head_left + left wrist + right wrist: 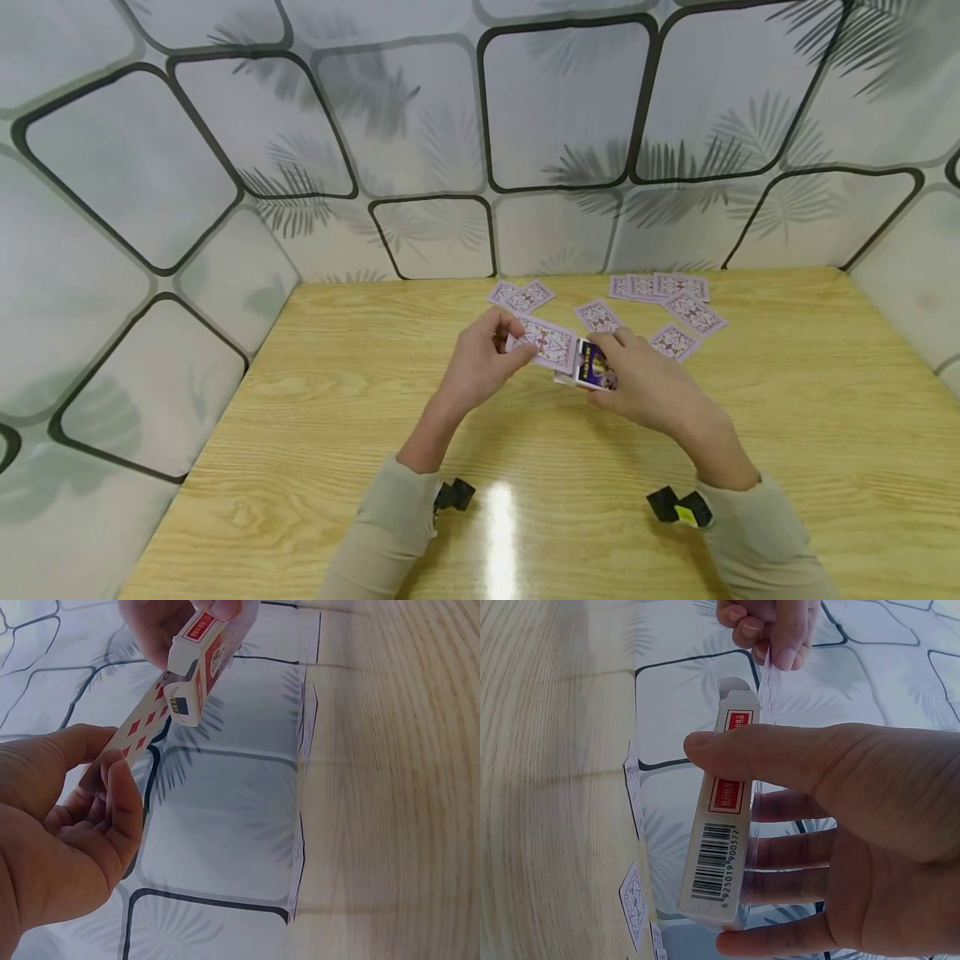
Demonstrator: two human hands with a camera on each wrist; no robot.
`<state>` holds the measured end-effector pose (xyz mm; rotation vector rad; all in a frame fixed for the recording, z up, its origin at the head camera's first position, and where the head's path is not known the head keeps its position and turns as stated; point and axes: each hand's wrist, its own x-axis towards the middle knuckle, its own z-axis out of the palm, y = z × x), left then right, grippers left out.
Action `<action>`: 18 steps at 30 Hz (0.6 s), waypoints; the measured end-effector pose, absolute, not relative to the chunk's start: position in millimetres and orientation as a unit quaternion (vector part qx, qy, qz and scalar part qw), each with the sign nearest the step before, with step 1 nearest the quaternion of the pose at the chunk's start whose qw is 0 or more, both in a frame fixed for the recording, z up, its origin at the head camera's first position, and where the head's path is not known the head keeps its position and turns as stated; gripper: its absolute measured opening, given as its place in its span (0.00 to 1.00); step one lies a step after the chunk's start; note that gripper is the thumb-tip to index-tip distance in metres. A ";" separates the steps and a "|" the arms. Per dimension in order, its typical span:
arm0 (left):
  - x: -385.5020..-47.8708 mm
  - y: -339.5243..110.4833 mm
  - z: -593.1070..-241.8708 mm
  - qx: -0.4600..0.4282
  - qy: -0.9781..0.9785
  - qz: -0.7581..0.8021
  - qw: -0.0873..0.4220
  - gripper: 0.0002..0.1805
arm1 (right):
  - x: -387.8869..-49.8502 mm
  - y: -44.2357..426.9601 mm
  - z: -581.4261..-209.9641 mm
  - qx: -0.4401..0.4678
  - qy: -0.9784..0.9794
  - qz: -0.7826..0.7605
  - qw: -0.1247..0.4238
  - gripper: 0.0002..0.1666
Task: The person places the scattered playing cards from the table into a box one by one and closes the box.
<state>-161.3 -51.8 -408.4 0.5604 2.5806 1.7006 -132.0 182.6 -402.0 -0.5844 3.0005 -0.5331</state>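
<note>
A small card box (597,367) is gripped by the right hand (656,385); in the right wrist view the thumb lies across the side of the box (718,840), above its barcode. Its flap end faces the left hand (482,357). Between thumb and fingers the left hand pinches a purple-patterned card (549,343), which reaches to the open end of the box. Red diamonds show on the underside of the card (142,724) in the left wrist view. Whether the card's far end is inside the box I cannot tell.
Patterned cards lie face down on the wooden table (337,400): two overlapping ones (529,297) at the back, a single card (598,316) behind the box, and several (693,312) at the back right. A patterned curtain (427,117) stands behind the table.
</note>
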 end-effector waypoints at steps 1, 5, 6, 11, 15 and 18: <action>-161.1 -51.3 -408.7 0.179 0.823 0.540 0.000 0.10 | -131.8 182.7 -402.0 -0.189 0.966 -0.173 0.019 0.44; -160.3 -49.5 -409.0 0.183 0.826 0.533 0.001 0.09 | -131.5 182.8 -401.8 -0.189 0.966 -0.176 0.019 0.43; -160.1 -49.2 -408.9 0.185 0.827 0.531 0.001 0.09 | -131.4 182.7 -401.6 -0.189 0.966 -0.177 0.019 0.43; -158.6 -48.5 -408.3 0.188 0.832 0.522 0.007 0.09 | -131.1 182.6 -401.3 -0.187 0.966 -0.177 0.020 0.43; -157.7 -48.9 -408.4 0.195 0.835 0.514 0.011 0.08 | -131.1 182.7 -401.8 -0.186 0.966 -0.179 0.021 0.43; -157.1 -49.2 -407.8 0.201 0.837 0.509 0.011 0.08 | -131.3 182.7 -402.1 -0.186 0.966 -0.179 0.020 0.43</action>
